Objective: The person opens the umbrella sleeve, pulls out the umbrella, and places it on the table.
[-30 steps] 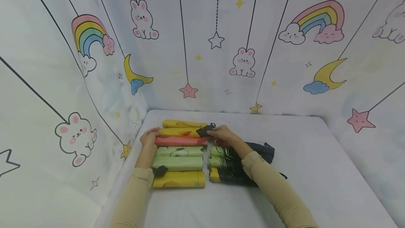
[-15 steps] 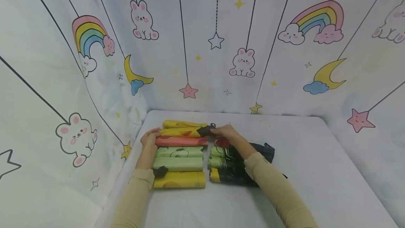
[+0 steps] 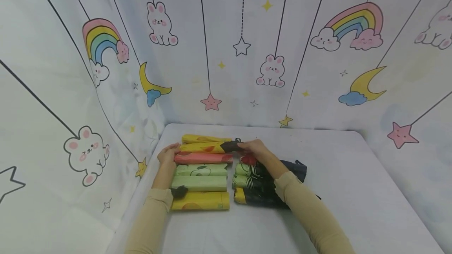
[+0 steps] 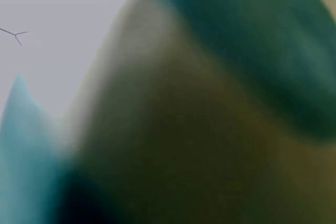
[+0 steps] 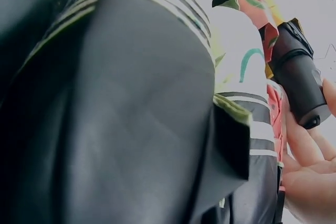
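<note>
A folding umbrella in a yellow patterned cover point(image 3: 202, 147) lies crosswise at the far side of the table, its black handle end point(image 3: 230, 146) pointing right. My left hand point(image 3: 167, 154) holds the left end of the cover. On the right, my right hand point(image 3: 256, 149) pinches the tip of the black part. The right wrist view shows thumb and fingers of this hand point(image 5: 315, 174) around the bottom of the black handle point(image 5: 300, 80). Blurred dark and teal shapes fill most of the left wrist view, with no clear hand.
Another yellow cover point(image 3: 201, 138) lies just behind. Nearer are a red cover point(image 3: 203, 157), two light green covers point(image 3: 201, 183) and a yellow one point(image 3: 201, 201), in a column. Several dark folded umbrellas point(image 3: 259, 197) with coloured ends lie right, partly under my right forearm.
My right hand has shifted slightly to the right, with the black handle end moving along. My left hand stays at the cover's left end.
</note>
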A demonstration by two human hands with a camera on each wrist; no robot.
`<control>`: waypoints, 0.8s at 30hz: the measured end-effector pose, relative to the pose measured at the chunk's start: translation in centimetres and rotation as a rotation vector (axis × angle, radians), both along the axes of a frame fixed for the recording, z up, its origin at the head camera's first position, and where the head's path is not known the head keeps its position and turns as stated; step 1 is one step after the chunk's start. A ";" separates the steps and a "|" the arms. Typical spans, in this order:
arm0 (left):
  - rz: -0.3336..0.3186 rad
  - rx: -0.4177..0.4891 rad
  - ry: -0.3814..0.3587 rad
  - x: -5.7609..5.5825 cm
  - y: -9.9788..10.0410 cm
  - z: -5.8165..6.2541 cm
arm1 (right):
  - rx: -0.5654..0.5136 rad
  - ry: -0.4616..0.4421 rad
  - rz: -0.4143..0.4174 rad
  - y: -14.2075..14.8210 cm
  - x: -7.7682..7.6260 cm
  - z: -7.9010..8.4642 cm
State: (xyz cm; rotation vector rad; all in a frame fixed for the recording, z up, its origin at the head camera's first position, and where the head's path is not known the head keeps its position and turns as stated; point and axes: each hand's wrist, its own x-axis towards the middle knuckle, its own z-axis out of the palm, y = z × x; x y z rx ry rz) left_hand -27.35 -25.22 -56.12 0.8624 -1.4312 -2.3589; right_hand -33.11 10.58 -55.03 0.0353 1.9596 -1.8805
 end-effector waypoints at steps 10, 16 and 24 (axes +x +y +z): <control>0.010 -0.004 -0.003 -0.1 0.0 -0.1 | -0.008 -0.006 0.004 0.4 0.1 0.5; 0.011 0.001 -0.008 -0.1 0.1 0.0 | -0.015 -0.013 -0.011 0.7 0.1 0.7; 0.013 0.014 -0.013 -0.1 0.0 0.0 | -0.036 -0.016 -0.020 1.2 0.2 1.0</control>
